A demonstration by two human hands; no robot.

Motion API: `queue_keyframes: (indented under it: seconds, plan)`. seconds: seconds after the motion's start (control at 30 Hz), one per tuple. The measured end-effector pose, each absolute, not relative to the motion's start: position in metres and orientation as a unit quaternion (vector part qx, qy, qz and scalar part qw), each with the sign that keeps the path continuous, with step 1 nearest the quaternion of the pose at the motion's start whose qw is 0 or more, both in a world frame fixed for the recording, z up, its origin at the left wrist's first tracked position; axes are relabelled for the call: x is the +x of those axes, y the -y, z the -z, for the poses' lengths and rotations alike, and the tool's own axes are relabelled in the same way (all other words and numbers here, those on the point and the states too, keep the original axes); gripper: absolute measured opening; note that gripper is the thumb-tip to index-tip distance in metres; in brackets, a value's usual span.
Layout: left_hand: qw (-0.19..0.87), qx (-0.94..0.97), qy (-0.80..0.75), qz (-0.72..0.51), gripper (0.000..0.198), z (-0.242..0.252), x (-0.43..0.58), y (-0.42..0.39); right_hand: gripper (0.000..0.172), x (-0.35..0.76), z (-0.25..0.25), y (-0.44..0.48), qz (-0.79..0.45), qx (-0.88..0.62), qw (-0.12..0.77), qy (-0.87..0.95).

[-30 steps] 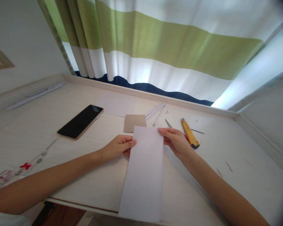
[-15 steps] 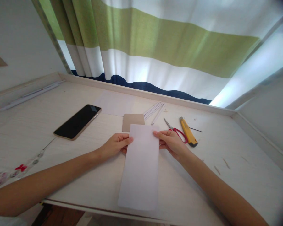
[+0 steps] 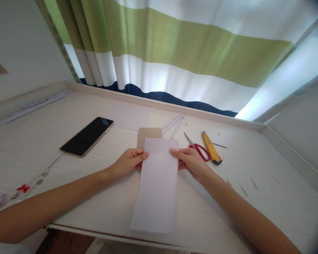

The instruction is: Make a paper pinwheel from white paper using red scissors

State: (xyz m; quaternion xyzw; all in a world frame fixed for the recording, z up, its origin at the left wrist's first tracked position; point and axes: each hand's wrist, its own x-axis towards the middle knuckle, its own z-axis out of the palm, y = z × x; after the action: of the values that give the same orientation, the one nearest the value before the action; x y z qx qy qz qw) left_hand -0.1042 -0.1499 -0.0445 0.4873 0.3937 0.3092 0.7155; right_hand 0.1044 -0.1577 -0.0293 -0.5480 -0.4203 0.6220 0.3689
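Observation:
A long strip of white paper [image 3: 159,187] is held between my two hands, its near end close to the table's front edge. My left hand [image 3: 134,158] pinches the left side near the far end, thumb on top and fingers beneath. On the opposite side, my right hand [image 3: 189,160] grips the paper the same way. Just beyond the far end lies a square of brown cardboard [image 3: 149,135], partly covered by the paper. Red-handled scissors [image 3: 198,148] rest beyond my right hand, beside a yellow box cutter [image 3: 212,150].
A phone [image 3: 87,137] with a beaded strap [image 3: 23,188] lies at left. Behind the cardboard are a white sheet [image 3: 129,115] and thin paper strips [image 3: 173,123]. A thin dark rod [image 3: 220,145] and small scraps [image 3: 243,191] lie at right. Raised ledges border the table [image 3: 100,204].
The paper has shifted slightly left and away from me, with both hands still on it. The other things on the table have stayed put.

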Motion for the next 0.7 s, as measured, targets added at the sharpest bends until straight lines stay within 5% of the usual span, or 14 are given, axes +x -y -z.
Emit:
queue_keyframes:
  seconds: [0.7]
  plan:
    - [0.7, 0.48, -0.405, -0.34, 0.02, 0.05, -0.1055, 0.1481, 0.03, 0.1016, 0.0315, 0.1586, -0.646, -0.546, 0.326, 0.422]
